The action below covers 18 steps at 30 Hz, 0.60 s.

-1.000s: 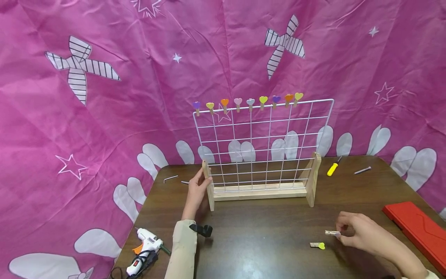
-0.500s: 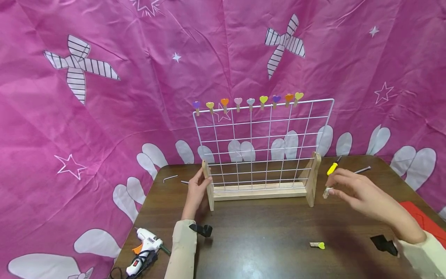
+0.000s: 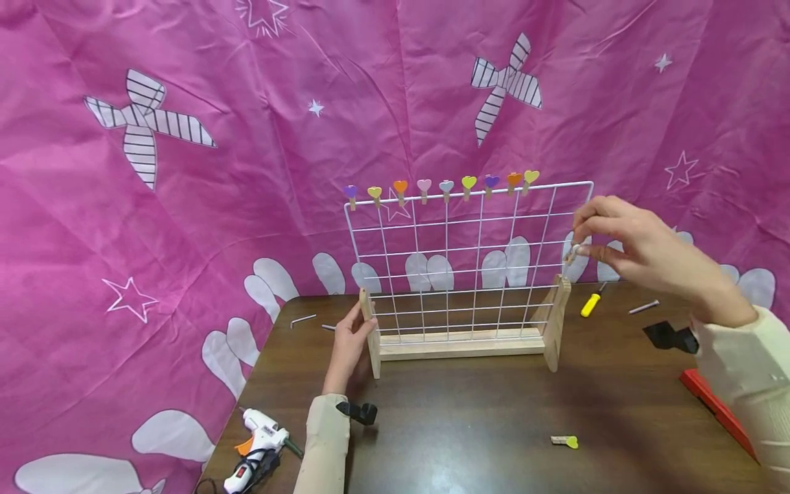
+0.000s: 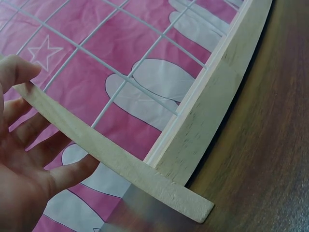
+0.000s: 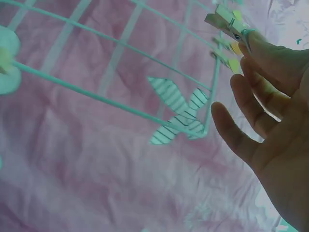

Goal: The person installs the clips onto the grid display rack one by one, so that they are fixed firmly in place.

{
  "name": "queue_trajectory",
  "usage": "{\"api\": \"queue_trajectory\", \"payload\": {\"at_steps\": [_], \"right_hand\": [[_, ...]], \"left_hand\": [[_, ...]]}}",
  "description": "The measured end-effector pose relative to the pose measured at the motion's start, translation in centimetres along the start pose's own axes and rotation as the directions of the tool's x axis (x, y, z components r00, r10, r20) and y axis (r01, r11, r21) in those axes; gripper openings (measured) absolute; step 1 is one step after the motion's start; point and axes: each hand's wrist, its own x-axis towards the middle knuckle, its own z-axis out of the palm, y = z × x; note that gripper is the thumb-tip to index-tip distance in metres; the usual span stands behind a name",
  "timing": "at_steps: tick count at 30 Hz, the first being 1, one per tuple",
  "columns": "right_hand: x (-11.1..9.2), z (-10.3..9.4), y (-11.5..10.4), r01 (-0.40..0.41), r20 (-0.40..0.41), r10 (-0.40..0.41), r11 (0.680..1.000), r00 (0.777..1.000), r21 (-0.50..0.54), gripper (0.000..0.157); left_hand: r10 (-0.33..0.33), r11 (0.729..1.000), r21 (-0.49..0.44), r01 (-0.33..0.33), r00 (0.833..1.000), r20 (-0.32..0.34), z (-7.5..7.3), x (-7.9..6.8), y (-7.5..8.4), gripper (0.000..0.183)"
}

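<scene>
A white wire grid stands upright in a wooden base, a row of small heart-topped clothespins clipped along its top wire. My left hand grips the base's left side post, fingers on both sides of the wood. My right hand is raised by the grid's right side, pinching a wooden clothespin between thumb and fingertips; its heart, mostly covered by the fingers, looks pale. One more clothespin, with a yellow heart, lies on the table in front.
On the brown table, a glue gun with its cord lies at front left. A yellow screwdriver and a metal bolt lie behind right, an Allen key behind left. A red case sits under the right forearm.
My right hand has picked a clothespin up from the table and carried it upward and back to the grid's right side. The left hand stays on the post.
</scene>
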Motion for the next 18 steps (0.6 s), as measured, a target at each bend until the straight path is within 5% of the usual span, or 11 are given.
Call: {"api": "queue_trajectory", "payload": {"at_steps": [8, 18], "right_hand": [[4.8, -2.7, 1.8, -0.041, -0.001, 0.041, 0.996, 0.999, -0.081, 0.031], [7.9, -3.6, 4.1, -0.110, 0.010, 0.112, 0.986, 0.994, -0.123, 0.020]], "left_hand": [[0.033, 0.999, 0.002, -0.033, 0.999, -0.012, -0.1, -0.1, -0.1, 0.055], [0.024, 1.000, 0.009, -0.024, 1.000, -0.007, 0.0, -0.3, 0.0, 0.054]]}}
